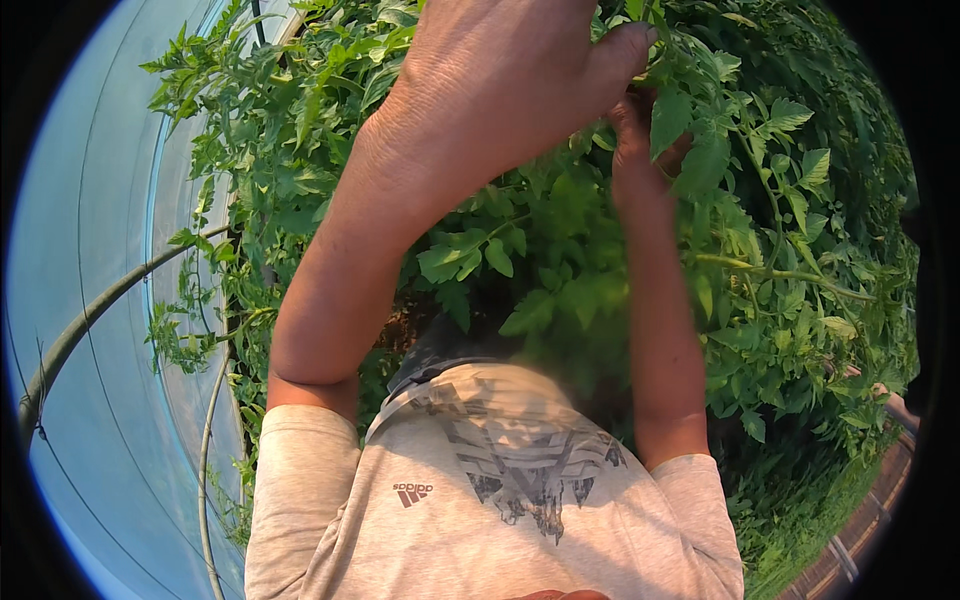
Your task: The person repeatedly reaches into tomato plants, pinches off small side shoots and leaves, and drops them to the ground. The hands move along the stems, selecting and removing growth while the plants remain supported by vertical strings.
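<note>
My left hand (517,67) reaches up past the top of the view, its back towards me. Its thumb lies against a leafy tomato shoot (664,52); its fingers are cut off or hidden. Just below and to the right, my right hand (634,124) is raised among the same foliage. Tomato leaves (671,124) cover much of it, so what lies between its fingers cannot be seen. Both hands are close together, at the upper part of the plant.
Dense tomato plants (780,315) surround my arms, with a thick stem (787,274) crossing at right. Plastic greenhouse sheeting (112,225) rises at left behind a curved pole (112,296) with thin cords. Brown slatted material (862,536) shows at lower right.
</note>
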